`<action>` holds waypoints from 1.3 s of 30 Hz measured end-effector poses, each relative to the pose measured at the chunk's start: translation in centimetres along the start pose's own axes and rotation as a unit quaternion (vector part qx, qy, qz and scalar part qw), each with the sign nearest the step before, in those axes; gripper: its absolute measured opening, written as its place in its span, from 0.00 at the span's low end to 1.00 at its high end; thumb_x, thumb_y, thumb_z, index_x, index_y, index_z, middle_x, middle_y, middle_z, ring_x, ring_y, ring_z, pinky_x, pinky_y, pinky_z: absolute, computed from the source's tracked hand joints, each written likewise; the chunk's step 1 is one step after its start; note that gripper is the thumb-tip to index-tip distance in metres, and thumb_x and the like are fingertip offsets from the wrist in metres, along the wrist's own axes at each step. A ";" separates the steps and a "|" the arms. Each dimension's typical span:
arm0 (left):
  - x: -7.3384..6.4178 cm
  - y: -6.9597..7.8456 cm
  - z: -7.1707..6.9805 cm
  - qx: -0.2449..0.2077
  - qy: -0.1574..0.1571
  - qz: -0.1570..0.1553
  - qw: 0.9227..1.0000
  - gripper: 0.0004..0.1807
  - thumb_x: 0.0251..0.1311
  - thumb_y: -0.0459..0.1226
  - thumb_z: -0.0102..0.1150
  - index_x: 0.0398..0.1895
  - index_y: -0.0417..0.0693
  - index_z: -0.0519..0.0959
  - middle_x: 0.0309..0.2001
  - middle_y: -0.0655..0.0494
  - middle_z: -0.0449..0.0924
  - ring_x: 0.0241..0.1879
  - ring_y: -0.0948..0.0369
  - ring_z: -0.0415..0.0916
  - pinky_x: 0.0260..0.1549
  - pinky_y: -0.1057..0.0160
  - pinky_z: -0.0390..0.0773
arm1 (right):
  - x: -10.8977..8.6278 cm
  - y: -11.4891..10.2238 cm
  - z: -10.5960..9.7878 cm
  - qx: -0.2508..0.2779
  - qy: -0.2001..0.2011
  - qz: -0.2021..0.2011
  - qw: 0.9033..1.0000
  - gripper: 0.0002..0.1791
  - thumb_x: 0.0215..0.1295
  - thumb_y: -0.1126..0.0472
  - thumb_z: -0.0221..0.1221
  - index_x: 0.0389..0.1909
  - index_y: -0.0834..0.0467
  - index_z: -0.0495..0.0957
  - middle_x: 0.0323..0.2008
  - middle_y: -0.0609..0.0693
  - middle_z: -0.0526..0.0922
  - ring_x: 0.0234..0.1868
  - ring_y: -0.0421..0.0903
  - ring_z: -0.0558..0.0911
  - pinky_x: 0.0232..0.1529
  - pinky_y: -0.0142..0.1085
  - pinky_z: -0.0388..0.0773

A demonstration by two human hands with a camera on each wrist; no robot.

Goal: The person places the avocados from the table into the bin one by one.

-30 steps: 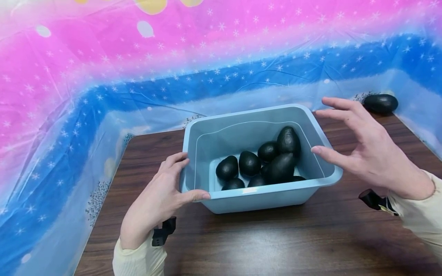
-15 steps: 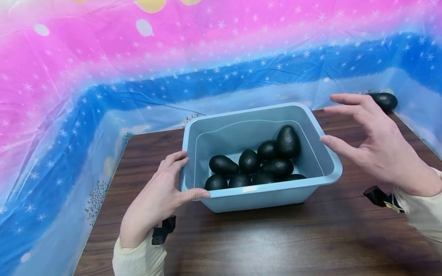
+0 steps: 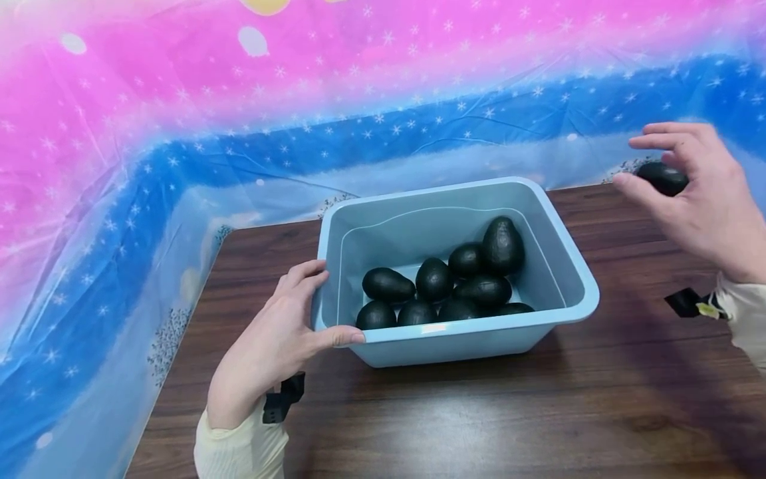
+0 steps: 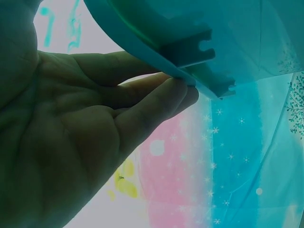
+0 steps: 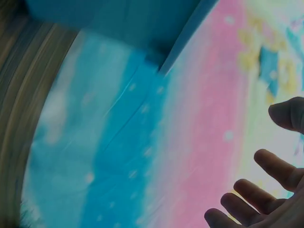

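Note:
A pale blue plastic bin [image 3: 419, 349] stands on the table with several dark avocados [image 3: 434, 279] inside. At its left end my left hand [image 3: 275, 332] holds the corner of the rim, thumb along the front edge and fingers at the side. The left wrist view shows the fingers [image 4: 156, 102] up against the underside of the rim. My right hand [image 3: 709, 193] is raised at the back right, thumb and fingers spread. Behind it, one dark avocado [image 3: 661, 178] shows between thumb and fingers. In the right wrist view the fingers [image 5: 256, 194] have nothing between them.
The dark wood-grain table [image 3: 455, 426] runs in front of the bin and to both sides. A pink and blue sheet [image 3: 371, 86] with snowflakes hangs along the back and left edges. A black wrist camera [image 3: 284, 399] sits below my left hand.
My right hand has moved from the bin's right end to the back right, over the avocado there. Avocados in the bin rolled left and settled lower. My left hand has stayed put.

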State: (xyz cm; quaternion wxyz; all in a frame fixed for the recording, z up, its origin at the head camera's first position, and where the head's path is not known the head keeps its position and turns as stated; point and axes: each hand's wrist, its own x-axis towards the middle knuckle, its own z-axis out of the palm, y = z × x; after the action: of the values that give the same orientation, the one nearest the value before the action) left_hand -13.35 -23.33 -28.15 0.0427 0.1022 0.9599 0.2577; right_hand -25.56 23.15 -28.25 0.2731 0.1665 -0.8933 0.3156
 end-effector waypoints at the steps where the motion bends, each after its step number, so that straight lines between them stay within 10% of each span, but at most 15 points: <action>1: 0.0 0.0 0.0 0.000 -0.001 -0.001 1.000 0.58 0.46 0.66 0.65 0.70 0.34 0.63 0.73 0.48 0.52 0.70 0.48 0.55 0.58 0.43 0.69 | 0.3 0.8 0.0 -0.006 0.000 0.012 1.000 0.27 0.63 0.63 0.63 0.63 0.61 0.73 0.67 0.56 0.65 0.66 0.56 0.66 0.68 0.38 0.60; 6: 0.1 0.0 0.0 -0.004 -0.004 -0.003 1.000 0.58 0.46 0.67 0.65 0.70 0.34 0.62 0.73 0.49 0.52 0.70 0.48 0.54 0.59 0.43 0.68 | 1.6 4.7 0.4 -0.053 -0.004 0.081 0.995 0.30 0.70 0.60 0.55 0.70 0.65 0.63 0.68 0.65 0.58 0.68 0.65 0.58 0.65 0.62 0.57; 14: 0.0 -0.1 0.0 -0.012 0.002 -0.001 1.000 0.58 0.45 0.66 0.66 0.70 0.34 0.62 0.73 0.50 0.52 0.70 0.50 0.56 0.59 0.44 0.68 | 3.2 11.0 0.9 -0.051 0.038 0.199 0.978 0.31 0.71 0.61 0.50 0.72 0.64 0.57 0.70 0.64 0.55 0.69 0.60 0.55 0.69 0.53 0.51; 19: -0.2 -0.1 0.0 -0.022 -0.002 -0.006 1.000 0.58 0.45 0.65 0.67 0.71 0.35 0.61 0.74 0.52 0.51 0.70 0.51 0.55 0.59 0.45 0.69 | 3.9 14.2 1.3 -0.079 -0.008 0.254 0.964 0.34 0.71 0.58 0.47 0.73 0.66 0.51 0.73 0.67 0.49 0.73 0.63 0.49 0.70 0.57 0.47; 29: -0.2 -0.1 -0.1 -0.020 0.000 -0.014 1.000 0.58 0.44 0.65 0.68 0.71 0.36 0.62 0.74 0.53 0.51 0.69 0.52 0.56 0.59 0.45 0.69 | 2.7 20.3 2.9 -0.184 -0.142 0.288 0.929 0.39 0.74 0.52 0.43 0.74 0.70 0.40 0.71 0.74 0.42 0.70 0.72 0.47 0.66 0.63 0.50; 39: -0.2 -0.1 0.0 -0.017 0.005 -0.015 1.000 0.58 0.43 0.66 0.68 0.70 0.37 0.63 0.73 0.54 0.52 0.68 0.52 0.58 0.58 0.45 0.70 | 1.9 22.4 4.1 -0.147 -0.199 0.261 0.933 0.46 0.73 0.50 0.45 0.72 0.73 0.30 0.70 0.77 0.34 0.70 0.75 0.41 0.66 0.65 0.44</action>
State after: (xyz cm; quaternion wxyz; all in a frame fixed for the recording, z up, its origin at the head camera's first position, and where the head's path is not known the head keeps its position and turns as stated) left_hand -13.20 -23.50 -28.18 0.0433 0.0856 0.9570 0.2737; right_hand -39.21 36.95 -40.40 0.0191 -0.0547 -0.9779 0.2010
